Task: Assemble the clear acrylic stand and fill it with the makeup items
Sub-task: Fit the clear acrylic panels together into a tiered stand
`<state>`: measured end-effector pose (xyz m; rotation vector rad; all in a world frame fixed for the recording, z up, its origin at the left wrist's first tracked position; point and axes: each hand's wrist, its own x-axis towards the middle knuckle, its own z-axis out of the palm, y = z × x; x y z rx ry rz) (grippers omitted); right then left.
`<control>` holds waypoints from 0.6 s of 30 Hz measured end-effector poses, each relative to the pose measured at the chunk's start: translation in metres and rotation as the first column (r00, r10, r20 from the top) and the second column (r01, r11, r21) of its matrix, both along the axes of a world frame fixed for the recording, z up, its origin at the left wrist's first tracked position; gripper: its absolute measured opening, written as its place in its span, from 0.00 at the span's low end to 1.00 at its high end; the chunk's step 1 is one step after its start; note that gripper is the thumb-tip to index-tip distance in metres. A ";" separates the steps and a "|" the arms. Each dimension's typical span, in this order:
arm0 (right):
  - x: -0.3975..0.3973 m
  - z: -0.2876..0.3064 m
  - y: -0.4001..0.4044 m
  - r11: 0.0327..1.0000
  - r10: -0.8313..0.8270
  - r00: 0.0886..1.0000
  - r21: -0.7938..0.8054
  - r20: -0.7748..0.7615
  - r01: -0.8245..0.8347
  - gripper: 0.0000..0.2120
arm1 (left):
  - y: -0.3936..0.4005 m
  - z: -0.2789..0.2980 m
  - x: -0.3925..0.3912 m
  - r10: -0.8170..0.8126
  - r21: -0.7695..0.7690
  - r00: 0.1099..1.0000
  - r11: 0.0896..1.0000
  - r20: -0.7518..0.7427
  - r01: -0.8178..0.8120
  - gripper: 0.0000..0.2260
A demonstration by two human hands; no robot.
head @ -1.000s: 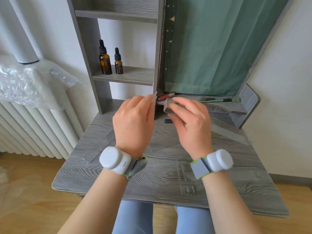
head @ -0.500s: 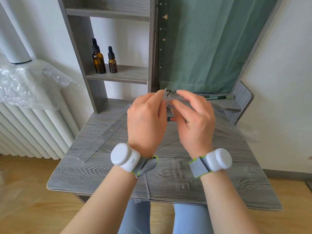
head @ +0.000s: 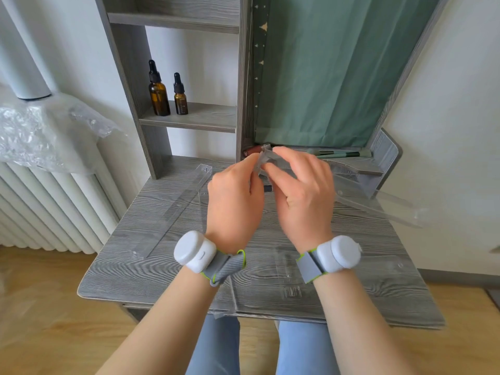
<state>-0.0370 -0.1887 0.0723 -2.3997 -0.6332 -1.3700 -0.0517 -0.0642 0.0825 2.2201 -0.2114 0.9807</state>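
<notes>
My left hand point(head: 234, 201) and my right hand point(head: 303, 193) are raised together over the middle of the grey desk point(head: 140, 255). Both pinch a long clear acrylic strip point(head: 378, 205) at its near end; the strip runs out to the right past the desk edge. Another clear acrylic panel point(head: 178, 204) lies flat on the left of the desk, and one more acrylic piece point(head: 286, 269) lies near the front. A reddish makeup tube point(head: 252, 151) and green-handled makeup brushes point(head: 338, 154) rest on the ledge behind my hands. A dark item point(head: 267, 188) shows between my hands.
Two amber dropper bottles point(head: 167, 94) stand on the shelf at the back left. A green cloth point(head: 324, 71) hangs behind the ledge. A radiator point(head: 48, 207) covered with bubble wrap is on the left. Wooden floor lies below the desk.
My hands came closer together and lifted the acrylic strip off the desk; its long end now sticks out to the right. The view shifted slightly left.
</notes>
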 end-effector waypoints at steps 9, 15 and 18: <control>0.005 0.013 0.003 0.999 -0.029 0.999 -0.041 -0.029 0.028 0.17 | -0.001 0.009 0.006 0.005 -0.012 1.000 1.000 0.006 -0.005 0.08; 0.005 0.013 0.004 1.000 -0.017 0.996 -0.025 -0.085 0.015 0.18 | -0.001 0.009 0.005 0.045 -0.025 0.999 0.999 0.026 -0.044 0.08; 0.005 0.015 0.004 0.999 -0.030 0.995 -0.040 -0.092 0.027 0.18 | -0.001 0.011 0.004 0.063 -0.016 0.998 0.998 0.029 -0.062 0.09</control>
